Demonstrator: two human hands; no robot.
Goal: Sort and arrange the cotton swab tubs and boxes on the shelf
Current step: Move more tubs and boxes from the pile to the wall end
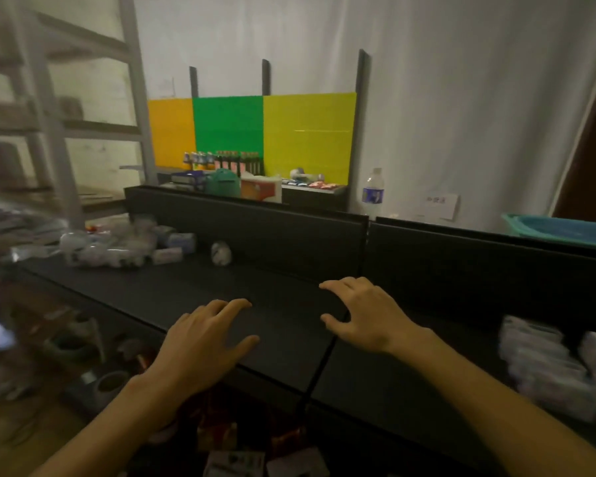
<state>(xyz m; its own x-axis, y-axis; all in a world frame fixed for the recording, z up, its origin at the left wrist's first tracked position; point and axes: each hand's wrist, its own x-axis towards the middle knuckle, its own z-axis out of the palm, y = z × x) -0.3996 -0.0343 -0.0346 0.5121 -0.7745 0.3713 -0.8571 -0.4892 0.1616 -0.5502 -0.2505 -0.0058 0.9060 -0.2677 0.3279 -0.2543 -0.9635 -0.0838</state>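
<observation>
A black shelf (276,280) runs across the view. My left hand (203,339) and my right hand (365,315) hover over its bare middle, fingers spread and relaxed, holding nothing. A heap of clear cotton swab tubs (107,249) and small boxes (176,244) lies at the shelf's far left. One round tub (221,253) stands alone against the back panel. A stacked group of clear swab boxes (551,363) sits at the right end.
Behind the shelf's back panel are a water bottle (373,192), a teal basin (565,230), and another shelf with small bottles before orange, green and yellow panels (255,129). A grey metal rack (49,115) stands at left. Packets lie below the shelf edge.
</observation>
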